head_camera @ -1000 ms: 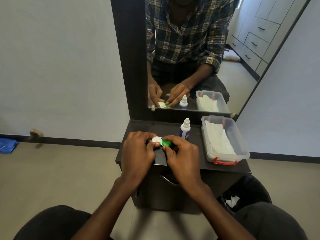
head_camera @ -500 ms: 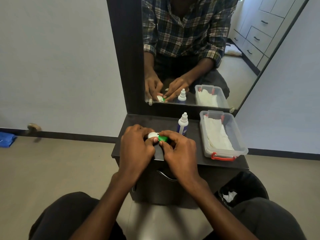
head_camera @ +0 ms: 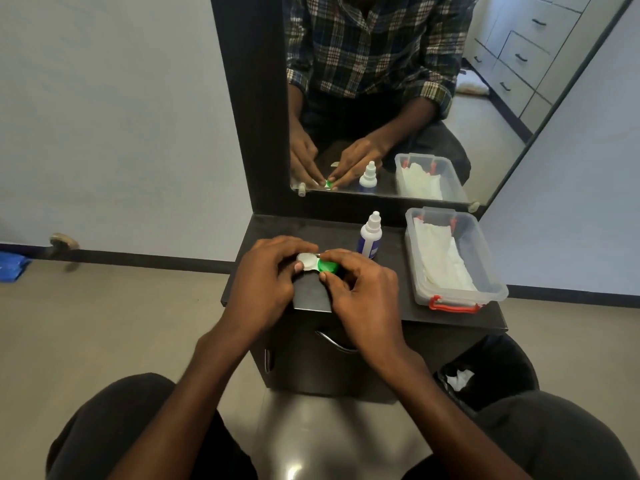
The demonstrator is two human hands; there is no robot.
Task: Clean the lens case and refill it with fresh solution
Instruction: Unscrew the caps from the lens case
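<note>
Both forearms are seen bare from wrist to elbow; no watch, ring or glove is seen on the left hand (head_camera: 266,275) or the right hand (head_camera: 363,292). Dark trousers (head_camera: 114,427) are worn on both legs. In the mirror (head_camera: 519,109), a plaid shirt (head_camera: 374,46) with rolled sleeves is reflected.

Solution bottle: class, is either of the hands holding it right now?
No: the solution bottle stands capped on the dark cabinet top, while the left hand and right hand both grip the lens case.
</note>
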